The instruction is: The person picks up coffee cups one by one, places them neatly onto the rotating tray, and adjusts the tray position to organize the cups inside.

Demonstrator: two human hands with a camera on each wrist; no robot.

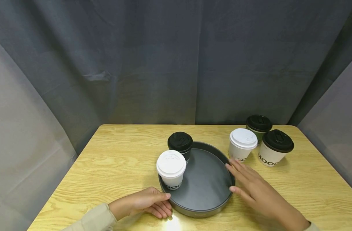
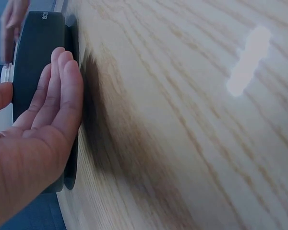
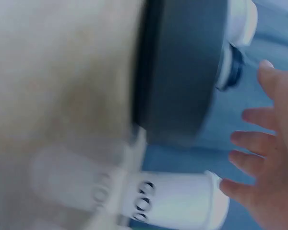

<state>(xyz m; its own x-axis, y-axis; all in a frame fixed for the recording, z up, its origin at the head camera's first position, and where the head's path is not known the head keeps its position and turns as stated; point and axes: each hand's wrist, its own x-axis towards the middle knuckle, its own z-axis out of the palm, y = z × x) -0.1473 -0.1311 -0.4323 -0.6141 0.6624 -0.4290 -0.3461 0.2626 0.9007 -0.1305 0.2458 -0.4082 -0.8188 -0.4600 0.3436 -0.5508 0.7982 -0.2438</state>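
Note:
A round dark grey tray (image 1: pixel 207 179) with a raised rim sits on the table. On its left side stand a white paper cup with a white lid (image 1: pixel 171 163) and, behind it, a dark cup with a black lid (image 1: pixel 180 142). My left hand (image 1: pixel 150 203) is at the tray's front left, thumb by the rim and fairly straight fingers along the outer wall (image 2: pixel 33 62). Over the right rim hovers my right hand (image 1: pixel 254 186), fingers spread and holding nothing. In the right wrist view, a gap separates its fingertips from the tray wall (image 3: pixel 187 62).
Three more lidded cups group at the back right: one with a white lid (image 1: pixel 243 141) close beside the tray, one with a black lid (image 1: pixel 275 149), and a green one (image 1: pixel 259 123) behind them. The wooden table (image 1: pixel 115 160) ends at a grey curtain (image 1: pixel 153 64).

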